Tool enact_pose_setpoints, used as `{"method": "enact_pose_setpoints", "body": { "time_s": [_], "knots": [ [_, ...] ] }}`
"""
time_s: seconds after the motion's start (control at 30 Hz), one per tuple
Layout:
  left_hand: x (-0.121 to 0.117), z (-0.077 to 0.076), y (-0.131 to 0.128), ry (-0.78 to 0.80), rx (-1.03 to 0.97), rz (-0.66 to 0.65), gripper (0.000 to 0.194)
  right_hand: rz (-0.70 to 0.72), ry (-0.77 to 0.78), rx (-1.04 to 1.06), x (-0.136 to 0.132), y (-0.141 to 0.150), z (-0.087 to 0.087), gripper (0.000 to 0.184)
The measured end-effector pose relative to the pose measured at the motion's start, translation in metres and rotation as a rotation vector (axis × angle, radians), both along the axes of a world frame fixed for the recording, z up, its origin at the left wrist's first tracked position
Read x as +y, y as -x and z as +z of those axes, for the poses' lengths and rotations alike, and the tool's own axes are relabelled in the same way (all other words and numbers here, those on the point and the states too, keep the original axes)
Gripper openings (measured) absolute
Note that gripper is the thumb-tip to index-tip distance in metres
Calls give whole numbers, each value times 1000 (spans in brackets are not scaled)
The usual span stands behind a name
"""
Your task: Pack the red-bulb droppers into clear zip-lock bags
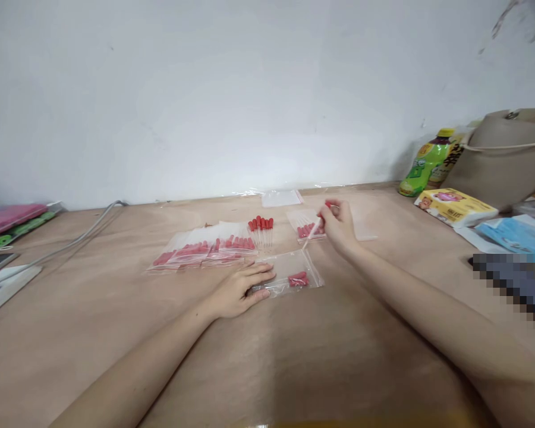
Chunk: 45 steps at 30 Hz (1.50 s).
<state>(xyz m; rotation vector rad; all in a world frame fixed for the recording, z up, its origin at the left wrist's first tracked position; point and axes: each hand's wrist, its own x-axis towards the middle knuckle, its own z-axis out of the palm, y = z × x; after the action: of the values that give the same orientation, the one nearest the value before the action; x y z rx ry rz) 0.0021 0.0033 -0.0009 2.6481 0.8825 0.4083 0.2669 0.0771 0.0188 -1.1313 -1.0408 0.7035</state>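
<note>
My left hand point(245, 288) lies on the left end of a clear zip bag point(280, 261), fingers stretched out over the plastic. Red rubber bulbs point(298, 279) show inside that bag near its right end. Above the bag's upper right corner, my right hand point(337, 226) is closed around a dropper point(312, 233); its red bulb pokes out at the top and its pale tube slants down toward the bag. A fanned row of several droppers with red bulbs point(261, 224) lies just beyond the bag. Another bag with red-bulbed droppers point(305, 229) is beside my right hand.
Several filled bags point(205, 249) overlap to the left. A flat clear bag point(282, 198) lies near the wall. Rightward stand a green bottle point(423, 163), yellow tissue pack point(455, 207) and beige handbag point(494, 148), with blue masks point(517, 233). A grey cable point(82, 235) runs at left.
</note>
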Motion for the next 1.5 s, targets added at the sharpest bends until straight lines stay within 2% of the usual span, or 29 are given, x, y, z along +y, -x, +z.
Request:
{"method": "enact_pose_setpoints", "body": {
  "time_s": [0.1, 0.2, 0.37, 0.53, 0.6, 0.73, 0.87, 1.03, 1.13, 1.23, 1.3, 1.43, 1.5],
  "knots": [
    [1, 0, 0, -5, 0, -5, 40, -52, 1, 122, -28, -26, -17, 32],
    [3, -1, 0, -10, -1, -24, 40, -54, 56, 177, -46, -35, -30, 39],
    [2, 1, 0, -26, 18, -22, 41, 64, 140, 232, -59, -24, -37, 49],
    [-1, 4, 0, -38, 30, 10, 49, 227, 262, 277, -68, -18, -38, 40],
    [-2, 5, -1, -49, 26, 19, 51, 332, 315, 201, -69, -21, -37, 35],
    [-3, 5, -1, -61, 28, 17, 49, 557, 415, -152, -66, -32, -32, 33],
    [-2, 5, -2, -45, 51, 6, 48, 658, 346, -367, -62, -32, -30, 33],
    [1, 7, -2, -43, 67, -32, 50, 643, 245, -412, -65, -18, -31, 27],
    [2, 7, -3, -49, 61, -43, 49, 656, 242, -419, -68, -15, -30, 28],
    [3, 6, -3, -61, 40, -57, 45, 677, 251, -514, -66, -21, -23, 26],
    [4, 4, -3, -60, 28, -68, 43, 592, 224, -621, -62, -23, -15, 22],
    [4, 1, -3, -49, 11, -66, 42, 307, 115, -817, -41, -9, 7, 17],
    [4, 1, -3, -44, 1, -62, 41, 292, 91, -923, -24, 8, 15, 14]
  ]
}}
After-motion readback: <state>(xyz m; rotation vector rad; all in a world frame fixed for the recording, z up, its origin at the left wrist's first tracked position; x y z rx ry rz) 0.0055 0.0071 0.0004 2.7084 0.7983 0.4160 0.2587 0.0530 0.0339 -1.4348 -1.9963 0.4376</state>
